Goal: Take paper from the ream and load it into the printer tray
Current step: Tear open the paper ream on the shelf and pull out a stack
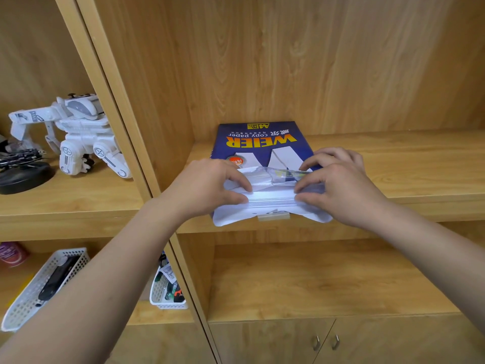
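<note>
A blue ream of copy paper [259, 139] with yellow lettering lies flat on a wooden shelf [393, 164], its near end torn open. White sheets [271, 199] show in the opening, and loose wrapper flaps [223, 218] hang over the shelf's front edge. My left hand [210, 187] pinches the left side of the opened end, thumb below and fingers on top. At the right side of that end my right hand [338, 185] grips the same way, with clear tape and torn wrapper under its fingers. No printer or printer tray is in view.
A white toy robot [78, 135] and a black round base [23, 177] stand on the left shelf. Below them lie two white perforated baskets [39, 287] [168, 292] with small items. The shelf below the ream [315, 279] sits above cabinet doors with metal handles [325, 342].
</note>
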The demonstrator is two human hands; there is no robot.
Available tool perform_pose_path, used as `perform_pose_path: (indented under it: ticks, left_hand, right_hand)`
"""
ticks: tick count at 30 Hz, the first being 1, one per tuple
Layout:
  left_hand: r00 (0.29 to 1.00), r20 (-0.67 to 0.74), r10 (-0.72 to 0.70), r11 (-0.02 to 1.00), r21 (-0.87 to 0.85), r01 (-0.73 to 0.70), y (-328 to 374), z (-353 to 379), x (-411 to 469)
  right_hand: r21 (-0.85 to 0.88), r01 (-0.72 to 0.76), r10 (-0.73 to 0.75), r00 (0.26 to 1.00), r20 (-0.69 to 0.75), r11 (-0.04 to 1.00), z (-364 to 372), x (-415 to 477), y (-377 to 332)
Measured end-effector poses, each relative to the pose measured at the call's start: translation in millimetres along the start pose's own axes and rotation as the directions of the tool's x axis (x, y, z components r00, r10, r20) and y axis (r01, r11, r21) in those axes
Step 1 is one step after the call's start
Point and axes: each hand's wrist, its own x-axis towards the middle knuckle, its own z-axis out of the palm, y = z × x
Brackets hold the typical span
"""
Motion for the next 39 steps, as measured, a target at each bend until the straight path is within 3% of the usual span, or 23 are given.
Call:
perform_pose_path:
  ticks: [14, 39]
  left_hand:
    - [0.997, 0.026, 0.068, 0.996, 0.054, -0.069, -5.8, 1.1, 4.6]
    - [0.993, -0.067, 0.093, 0.996, 0.003, -0.093, -6.7, 7.1, 3.5]
  right_hand:
    - [0.069, -0.027, 0.026, 1.0, 0.013, 0.997, 1.0, 3.0, 3.5]
    - [0.108, 0.006, 0.001, 0.998, -0.058, 0.994, 6.4, -0.7, 8.5]
